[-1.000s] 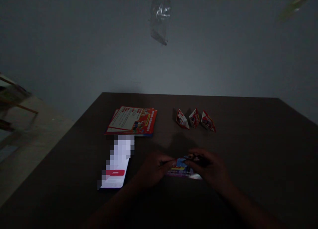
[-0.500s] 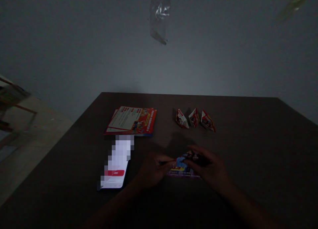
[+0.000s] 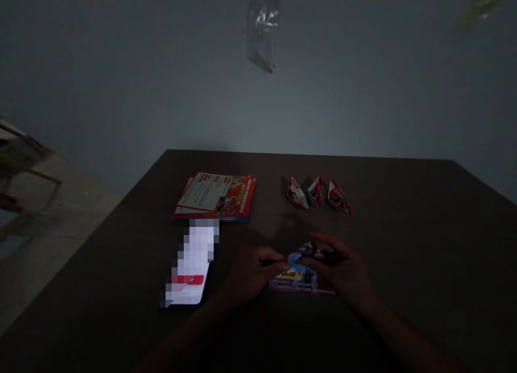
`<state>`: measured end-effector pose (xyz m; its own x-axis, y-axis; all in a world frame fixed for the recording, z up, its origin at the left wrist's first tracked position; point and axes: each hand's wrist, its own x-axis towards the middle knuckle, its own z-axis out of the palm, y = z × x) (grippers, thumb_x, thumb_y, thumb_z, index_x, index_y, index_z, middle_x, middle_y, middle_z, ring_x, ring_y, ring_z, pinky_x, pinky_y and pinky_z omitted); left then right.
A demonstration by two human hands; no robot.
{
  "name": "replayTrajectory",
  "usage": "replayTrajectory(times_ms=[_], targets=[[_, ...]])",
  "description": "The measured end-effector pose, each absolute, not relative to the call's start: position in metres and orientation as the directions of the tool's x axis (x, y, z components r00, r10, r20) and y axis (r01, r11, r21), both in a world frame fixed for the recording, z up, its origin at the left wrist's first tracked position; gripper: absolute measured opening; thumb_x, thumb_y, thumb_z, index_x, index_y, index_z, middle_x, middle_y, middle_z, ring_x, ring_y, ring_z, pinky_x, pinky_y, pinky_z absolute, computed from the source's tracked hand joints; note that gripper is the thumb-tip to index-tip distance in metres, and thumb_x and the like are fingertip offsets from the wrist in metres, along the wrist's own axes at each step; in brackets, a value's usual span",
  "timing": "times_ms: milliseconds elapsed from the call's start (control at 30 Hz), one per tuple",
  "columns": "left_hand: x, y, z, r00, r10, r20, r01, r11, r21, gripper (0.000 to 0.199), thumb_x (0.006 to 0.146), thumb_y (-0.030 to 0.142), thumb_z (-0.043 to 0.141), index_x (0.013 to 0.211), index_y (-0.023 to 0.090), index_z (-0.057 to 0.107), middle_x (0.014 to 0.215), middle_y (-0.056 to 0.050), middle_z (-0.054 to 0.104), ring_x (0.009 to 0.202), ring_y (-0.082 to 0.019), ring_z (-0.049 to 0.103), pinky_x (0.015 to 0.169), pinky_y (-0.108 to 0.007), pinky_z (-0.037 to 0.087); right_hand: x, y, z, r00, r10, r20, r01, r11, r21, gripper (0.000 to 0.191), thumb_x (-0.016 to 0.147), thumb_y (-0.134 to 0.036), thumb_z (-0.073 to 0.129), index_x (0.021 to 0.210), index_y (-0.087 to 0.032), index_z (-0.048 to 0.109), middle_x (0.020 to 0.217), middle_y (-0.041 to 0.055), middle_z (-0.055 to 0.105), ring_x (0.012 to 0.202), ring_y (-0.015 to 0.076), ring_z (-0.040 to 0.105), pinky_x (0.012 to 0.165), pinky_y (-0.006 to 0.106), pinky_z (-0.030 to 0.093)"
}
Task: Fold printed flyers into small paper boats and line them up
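Note:
A colourful printed sheet of paper (image 3: 301, 280), partly folded, is between my two hands near the front of the table. My left hand (image 3: 252, 270) pinches its left edge between thumb and fingers. On the other side, my right hand (image 3: 343, 268) grips the paper with its thumb on the printed face and its fingers behind the upper edge. Blue, yellow and purple print shows on the sheet. Dim light hides the exact folds. Beyond my hands stand three small folded red-and-white paper pieces (image 3: 317, 192) in a row.
A stack of red printed leaflets (image 3: 236, 198) lies at the back left of the dark table (image 3: 404, 211). In front of it is a lit phone (image 3: 189, 281), left of my left hand. A clear plastic bag (image 3: 262, 33) hangs on the wall behind.
The lower part of the printed sheet shows more, reaching further right below my right hand. Both hands keep their grip, with small shifts of the fingers. The view has moved slightly.

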<state>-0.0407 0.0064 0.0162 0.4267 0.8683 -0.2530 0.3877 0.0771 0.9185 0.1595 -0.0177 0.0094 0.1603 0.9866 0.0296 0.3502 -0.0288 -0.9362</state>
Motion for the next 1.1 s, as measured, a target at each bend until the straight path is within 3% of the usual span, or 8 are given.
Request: replayTrajectory(times_ms=[200,367,500,733,933,1100], targets=[[-0.040,0.005,0.018,0.528,0.822,-0.212,0.315,0.042,0.948,0.025,0.085,0.030,0.053,0.095,0.018,0.073,0.085,-0.002,0.074,0.076,-0.017,0.065,0.066,-0.022,0.045,0.160,-0.017,0.009,0.132,0.991,0.013,0.295,-0.027,-0.955,0.042,0.061,-0.032,0.079,0.099,-0.020,0.067,0.074,0.0009,0.073,0.065,0.0185,0.068,0.059,0.029,0.057],[-0.041,0.007,0.026,0.414,0.889,-0.197,0.351,0.043,0.935,0.022,0.082,0.028,0.056,0.087,0.016,0.075,0.077,-0.002,0.073,0.070,-0.017,0.063,0.060,-0.021,0.043,0.168,-0.012,0.016,0.179,0.983,0.034,0.251,-0.012,-0.968,0.047,0.058,-0.031,0.080,0.102,-0.019,0.065,0.072,0.0014,0.072,0.066,0.0187,0.068,0.065,0.031,0.057],[-0.044,0.009,0.023,0.303,0.930,-0.208,0.317,0.107,0.942,0.020,0.078,0.028,0.060,0.082,0.015,0.075,0.074,-0.001,0.072,0.069,-0.017,0.063,0.061,-0.022,0.044,0.173,-0.009,0.019,0.260,0.965,-0.043,0.215,-0.101,-0.971,0.052,0.056,-0.036,0.081,0.102,-0.016,0.066,0.075,0.0045,0.073,0.067,0.0209,0.068,0.057,0.031,0.055],[-0.044,0.012,0.014,0.279,0.922,-0.269,0.179,0.225,0.958,0.022,0.074,0.032,0.064,0.078,0.014,0.074,0.072,-0.003,0.072,0.068,-0.017,0.063,0.063,-0.024,0.046,0.171,-0.011,0.016,0.141,0.963,-0.228,0.025,-0.234,-0.972,0.030,0.060,-0.043,0.079,0.068,-0.015,0.071,0.064,0.0039,0.072,0.059,0.0202,0.067,0.054,0.028,0.052],[-0.042,0.013,0.017,0.263,0.922,-0.283,0.180,0.241,0.954,0.027,0.071,0.038,0.067,0.076,0.012,0.073,0.070,-0.004,0.071,0.066,-0.018,0.062,0.061,-0.025,0.045,0.172,-0.010,0.009,0.152,0.946,-0.286,-0.014,-0.288,-0.958,0.029,0.060,-0.042,0.079,0.068,-0.014,0.074,0.066,0.0055,0.073,0.058,0.0193,0.066,0.053,0.027,0.051],[-0.043,0.013,0.012,0.354,0.897,-0.266,0.222,0.196,0.955,0.032,0.081,0.040,0.056,0.078,0.011,0.070,0.065,0.000,0.065,0.061,-0.015,0.057,0.056,-0.022,0.038,0.173,-0.009,0.007,0.090,0.947,-0.309,-0.027,-0.308,-0.951,0.027,0.057,-0.039,0.082,0.069,-0.016,0.075,0.067,0.0050,0.074,0.060,0.0192,0.066,0.055,0.026,0.051]])
